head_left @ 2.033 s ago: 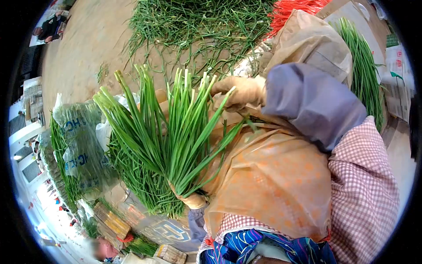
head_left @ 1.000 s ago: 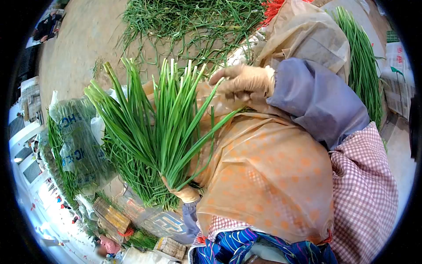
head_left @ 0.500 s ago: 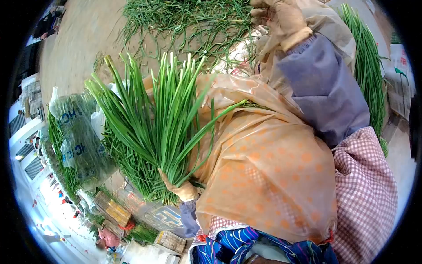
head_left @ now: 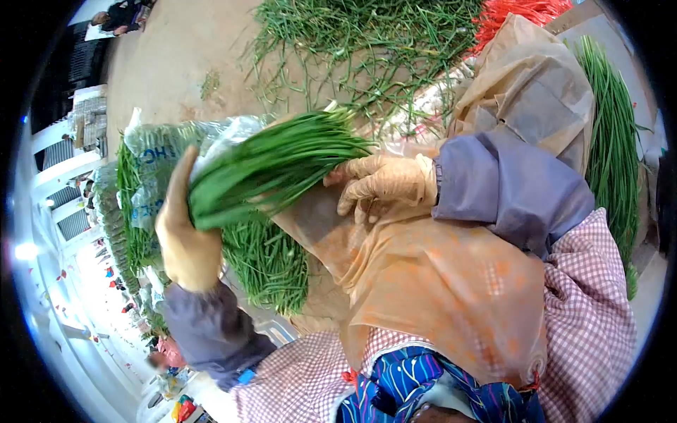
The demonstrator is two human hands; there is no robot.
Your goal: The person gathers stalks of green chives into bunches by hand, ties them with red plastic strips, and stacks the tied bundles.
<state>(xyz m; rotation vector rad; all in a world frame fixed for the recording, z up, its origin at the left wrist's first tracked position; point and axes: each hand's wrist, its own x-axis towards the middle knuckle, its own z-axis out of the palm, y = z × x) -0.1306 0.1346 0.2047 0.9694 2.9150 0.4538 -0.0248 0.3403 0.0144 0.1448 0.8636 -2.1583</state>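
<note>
A bunch of garlic chives (head_left: 275, 166), long and green with pale cut ends, lies almost level across the front of my lap. My left hand (head_left: 187, 243), in a tan glove, grips its leafy end at the left, with the thumb up; motion blurs this end. My right hand (head_left: 384, 183), gloved too, has its fingers spread beside the pale-end side. Its fingertips reach the edge of the leaves, but I cannot tell whether they touch. Beneath the bunch is a pile of more chives (head_left: 264, 264). A tan plastic apron (head_left: 444, 275) with orange spots covers my lap.
Clear plastic bags of packed greens (head_left: 151, 176) stand at the left. Loose green scraps (head_left: 367, 49) litter the floor ahead. Red strings (head_left: 518, 17) lie at the top right, and another long bundle of chives (head_left: 610, 148) rests at the right. A person (head_left: 120, 17) is far off, top left.
The chives have swung from upright to nearly level, and my left hand has risen with them. My right hand has come down from the top right to beside the bunch.
</note>
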